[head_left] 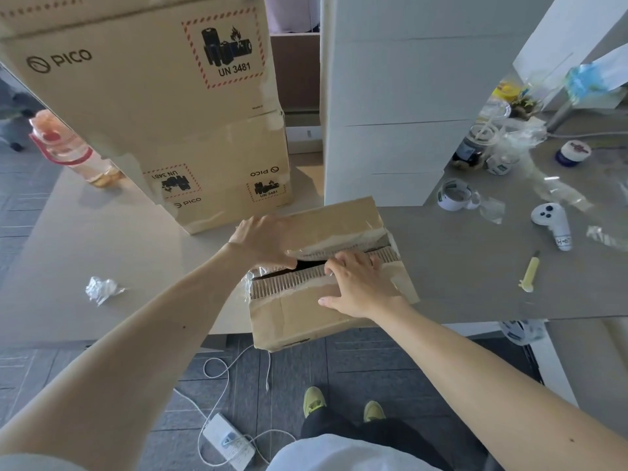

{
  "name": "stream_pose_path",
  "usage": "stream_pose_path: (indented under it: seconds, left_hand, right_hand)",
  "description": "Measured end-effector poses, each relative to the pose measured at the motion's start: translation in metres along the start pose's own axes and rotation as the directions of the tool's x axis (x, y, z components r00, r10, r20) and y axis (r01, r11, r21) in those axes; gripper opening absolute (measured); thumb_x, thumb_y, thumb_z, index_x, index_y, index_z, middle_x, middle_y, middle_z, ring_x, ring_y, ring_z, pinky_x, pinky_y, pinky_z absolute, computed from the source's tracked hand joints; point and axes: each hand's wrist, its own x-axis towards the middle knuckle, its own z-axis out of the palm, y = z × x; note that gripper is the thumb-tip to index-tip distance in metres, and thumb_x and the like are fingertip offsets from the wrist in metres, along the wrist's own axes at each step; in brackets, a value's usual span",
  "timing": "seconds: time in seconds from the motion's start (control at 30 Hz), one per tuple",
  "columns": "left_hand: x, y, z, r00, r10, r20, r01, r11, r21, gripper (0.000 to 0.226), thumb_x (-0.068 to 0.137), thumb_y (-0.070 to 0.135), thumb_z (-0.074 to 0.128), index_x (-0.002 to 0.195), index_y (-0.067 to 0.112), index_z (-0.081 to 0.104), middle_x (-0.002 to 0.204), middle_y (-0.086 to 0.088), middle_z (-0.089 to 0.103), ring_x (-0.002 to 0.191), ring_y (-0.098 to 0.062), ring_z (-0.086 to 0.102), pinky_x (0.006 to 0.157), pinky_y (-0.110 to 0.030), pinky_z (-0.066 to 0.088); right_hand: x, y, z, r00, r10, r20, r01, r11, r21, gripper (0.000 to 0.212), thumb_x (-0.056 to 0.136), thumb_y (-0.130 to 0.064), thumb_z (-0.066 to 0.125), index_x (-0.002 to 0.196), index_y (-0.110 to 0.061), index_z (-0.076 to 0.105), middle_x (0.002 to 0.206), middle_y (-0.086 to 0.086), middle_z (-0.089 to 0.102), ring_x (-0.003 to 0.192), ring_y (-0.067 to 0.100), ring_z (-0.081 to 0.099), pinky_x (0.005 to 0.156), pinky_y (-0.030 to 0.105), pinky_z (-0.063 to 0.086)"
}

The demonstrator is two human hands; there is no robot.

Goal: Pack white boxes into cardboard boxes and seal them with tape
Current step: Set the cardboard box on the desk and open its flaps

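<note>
Nearest, on the floor [356,362], a power strip [228,440] lies with white cables, beside two yellow-green shoes [314,401]. Above them a carton [299,314] sits on the worktop [475,277], its near end jutting past the edge. Both top flaps are folded down, with a dark narrow gap left between them and torn corrugated edges showing. The right hand [360,287] lies flat on the near flap, fingers [343,260] spread and reaching to the gap, clamped on nothing. The left hand [265,239] presses palm-down on the far flap, its fingers apart and hooked over that flap's edge at the gap. Scraps of clear tape cling to the carton's left corner.

Left of it a crumpled wad [102,288] of clear film lies on the worktop. To the right lie a yellow cutter [530,273], a white controller [552,224] and a tape roll [455,195].

Behind the carton a stack of white boxes [390,113] rises tall, just beyond the far flap. To its left stand two brown PICO cartons [217,171], one on the other, with battery warning labels. Left of those stands a pink bottle [68,147]. Far right, jars [475,147] and plastic clutter sit on the worktop.
</note>
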Motion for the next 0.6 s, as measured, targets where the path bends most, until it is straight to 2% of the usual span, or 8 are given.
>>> stream_pose_path:
  seconds: [0.1, 0.13, 0.2, 0.27, 0.33, 0.43, 0.5, 0.6]
  left_hand:
    - [0.000, -0.002, 0.013, 0.998, -0.029, 0.063, 0.027, 0.999, 0.043, 0.113, 0.051, 0.092, 0.063, 0.138, 0.023, 0.045, 0.121, 0.001, 0.056, 0.102, -0.028, 0.060, 0.083, -0.045, 0.056]
    - [0.001, -0.003, 0.017, 0.995, -0.050, 0.090, 0.045, 0.997, 0.056, 0.115, 0.052, 0.086, 0.069, 0.144, 0.023, 0.039, 0.131, -0.001, 0.050, 0.111, -0.030, 0.056, 0.088, -0.046, 0.054]
    - [0.002, -0.002, 0.021, 0.992, -0.077, 0.104, 0.070, 0.995, 0.069, 0.115, 0.053, 0.076, 0.077, 0.145, 0.022, 0.035, 0.137, -0.003, 0.044, 0.118, -0.033, 0.050, 0.094, -0.048, 0.051]
    - [0.003, 0.001, 0.022, 0.991, -0.090, 0.097, 0.084, 0.995, 0.059, 0.111, 0.054, 0.067, 0.081, 0.143, 0.020, 0.035, 0.136, -0.006, 0.043, 0.119, -0.035, 0.047, 0.096, -0.050, 0.049]
    - [0.003, 0.003, 0.019, 0.993, -0.077, 0.089, 0.074, 0.997, 0.034, 0.104, 0.054, 0.065, 0.079, 0.139, 0.020, 0.038, 0.129, -0.006, 0.047, 0.114, -0.034, 0.050, 0.090, -0.048, 0.052]
    - [0.004, -0.001, 0.006, 0.996, -0.023, 0.092, 0.024, 1.000, -0.010, 0.099, 0.050, 0.092, 0.062, 0.120, 0.022, 0.053, 0.099, 0.004, 0.063, 0.086, -0.020, 0.062, 0.070, -0.034, 0.057]
    - [0.006, -0.007, -0.004, 0.991, 0.005, 0.131, 0.000, 0.999, -0.038, 0.101, 0.046, 0.103, 0.049, 0.110, 0.025, 0.057, 0.079, 0.009, 0.064, 0.072, -0.013, 0.063, 0.069, -0.031, 0.059]
    - [0.008, -0.008, -0.017, 0.980, 0.040, 0.194, -0.039, 0.999, -0.008, 0.087, 0.060, 0.095, 0.053, 0.109, 0.024, 0.057, 0.079, 0.009, 0.063, 0.076, -0.014, 0.063, 0.074, -0.032, 0.058]
  right_hand:
    - [-0.001, 0.002, 0.001, 0.999, 0.018, 0.050, -0.018, 1.000, -0.002, 0.073, 0.080, -0.065, 0.060, 0.137, -0.026, 0.038, 0.142, 0.000, 0.042, 0.131, 0.027, 0.036, 0.107, 0.056, 0.028]
    - [0.000, 0.002, 0.001, 0.997, 0.022, 0.078, -0.021, 1.000, -0.009, 0.078, 0.080, -0.066, 0.059, 0.142, -0.026, 0.034, 0.145, 0.000, 0.039, 0.133, 0.027, 0.033, 0.108, 0.058, 0.026]
    - [0.002, 0.002, 0.001, 0.991, 0.025, 0.129, -0.023, 1.000, -0.013, 0.081, 0.081, -0.068, 0.057, 0.146, -0.026, 0.031, 0.148, -0.001, 0.038, 0.136, 0.026, 0.030, 0.108, 0.061, 0.024]
    - [0.003, 0.002, -0.001, 0.987, 0.035, 0.158, -0.035, 0.999, -0.001, 0.083, 0.080, -0.069, 0.057, 0.147, -0.027, 0.030, 0.149, -0.002, 0.038, 0.137, 0.026, 0.029, 0.108, 0.063, 0.022]
    - [0.004, 0.001, -0.006, 0.989, 0.040, 0.140, -0.039, 0.999, -0.012, 0.085, 0.077, -0.070, 0.060, 0.146, -0.027, 0.033, 0.147, 0.001, 0.040, 0.136, 0.027, 0.032, 0.108, 0.061, 0.023]
    - [0.002, -0.002, -0.014, 1.000, 0.010, 0.030, -0.008, 0.998, -0.067, 0.085, 0.073, -0.069, 0.066, 0.141, -0.026, 0.039, 0.139, 0.005, 0.044, 0.130, 0.028, 0.039, 0.108, 0.055, 0.026]
    - [-0.003, -0.003, -0.019, 0.998, -0.019, -0.065, 0.013, 0.997, -0.079, 0.077, 0.073, -0.065, 0.069, 0.134, -0.025, 0.047, 0.131, 0.005, 0.050, 0.121, 0.028, 0.047, 0.106, 0.050, 0.029]
    - [-0.018, -0.005, -0.037, 0.980, -0.057, -0.189, 0.056, 0.998, -0.010, 0.056, 0.079, -0.057, 0.070, 0.121, -0.023, 0.057, 0.115, 0.000, 0.058, 0.105, 0.021, 0.055, 0.099, 0.042, 0.037]
